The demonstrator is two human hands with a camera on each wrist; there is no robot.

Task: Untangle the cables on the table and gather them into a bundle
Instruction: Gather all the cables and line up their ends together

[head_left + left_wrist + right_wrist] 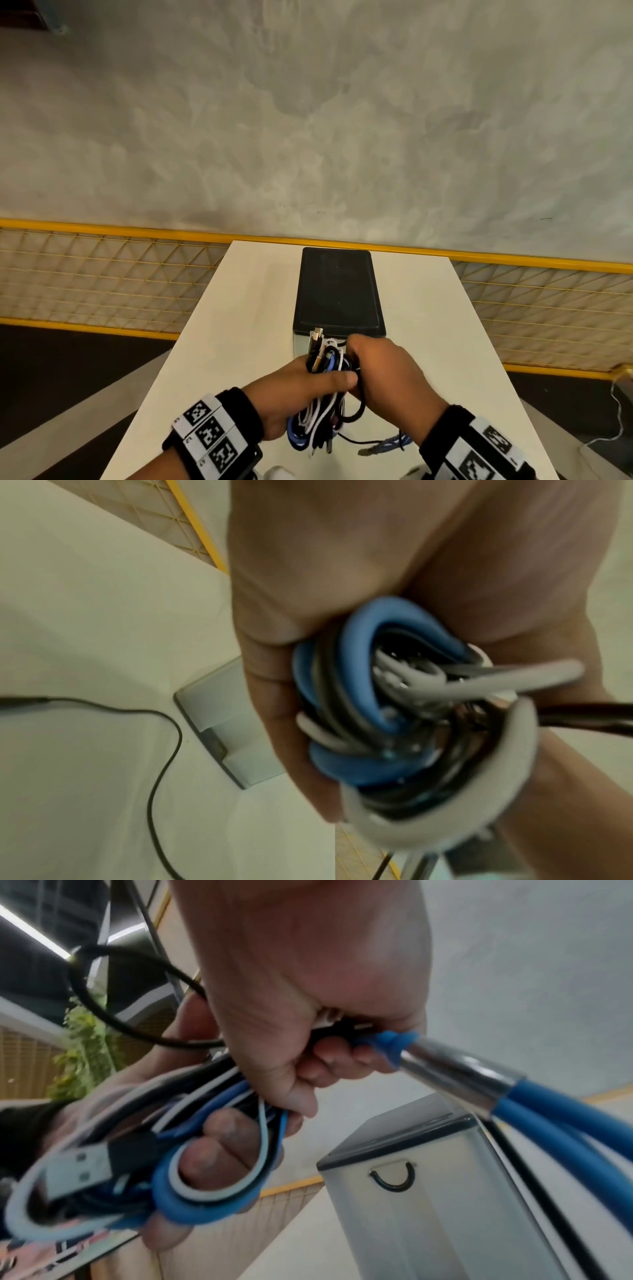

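Your left hand [291,390] grips the bundle of cables [323,394] just above the white surface [239,325], fingers and thumb curled round a mix of blue, white and black loops. In the left wrist view the loops [373,704] bulge out of your fist, a blue one wrapped round black and grey strands. In the right wrist view the fingers [219,1139] of your left hand poke through the loops, and a USB plug [77,1169] lies among the strands.

Your right hand [387,370] is closed on the same bundle from the other side, touching your left thumb. From the right wrist view its fingers [329,1056] clamp a blue cable [565,1123] that leaves your fist through a metal sleeve [459,1072].

Plug ends [317,337] stick up out of the top of the bundle. Below your hands, loose tails lie on the surface: a thin black cable [356,440] and a blue braided piece [394,443]. The left wrist view also shows a thin black cable [164,750] trailing over the surface.

Just beyond your hands stands a metal box [428,1204] with a black lid [339,291] and a small wire handle [394,1180] on its end wall. A yellow mesh fence [102,274] runs behind the surface.
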